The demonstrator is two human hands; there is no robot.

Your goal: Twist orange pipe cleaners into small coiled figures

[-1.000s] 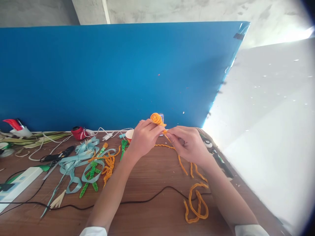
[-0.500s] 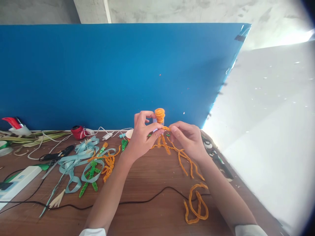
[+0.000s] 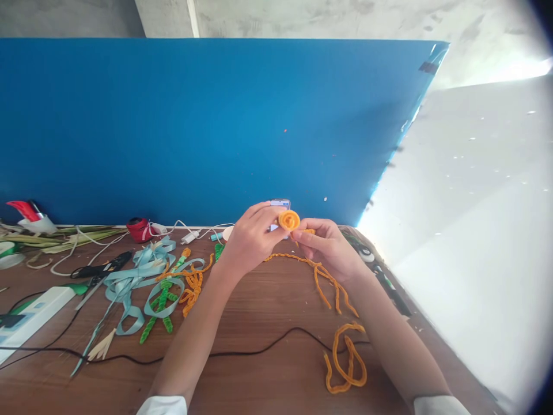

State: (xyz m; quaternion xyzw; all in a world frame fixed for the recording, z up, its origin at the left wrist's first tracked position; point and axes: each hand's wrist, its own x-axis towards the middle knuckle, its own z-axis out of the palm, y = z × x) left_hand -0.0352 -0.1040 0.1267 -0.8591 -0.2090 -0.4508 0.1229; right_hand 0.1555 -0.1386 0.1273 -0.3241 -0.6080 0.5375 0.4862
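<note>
A coiled orange pipe-cleaner piece (image 3: 289,220) is tipped so its round spiral end faces me. My left hand (image 3: 253,239) grips it from the left, its fingertips partly hidden behind the coil. My right hand (image 3: 326,245) pinches a short orange pipe-cleaner end (image 3: 307,231) close against the coil's right side. A phone with a lit screen (image 3: 280,203) stands upright behind my hands, mostly covered by them. Below my right hand, several orange pipe cleaners (image 3: 322,271) lie on the brown table (image 3: 259,323).
A looped orange pipe cleaner (image 3: 348,360) lies near the front, by a black cable (image 3: 242,354). To the left are light blue ribbon (image 3: 129,282), green pipe cleaners (image 3: 162,300), a glue gun (image 3: 103,268) and a white power strip (image 3: 38,317). A blue panel (image 3: 194,127) rises behind.
The orange coil has gone from upright to tipped, its spiral end now toward me and slightly lower. My left fingers have moved around it, and its dangling strands are now hidden.
</note>
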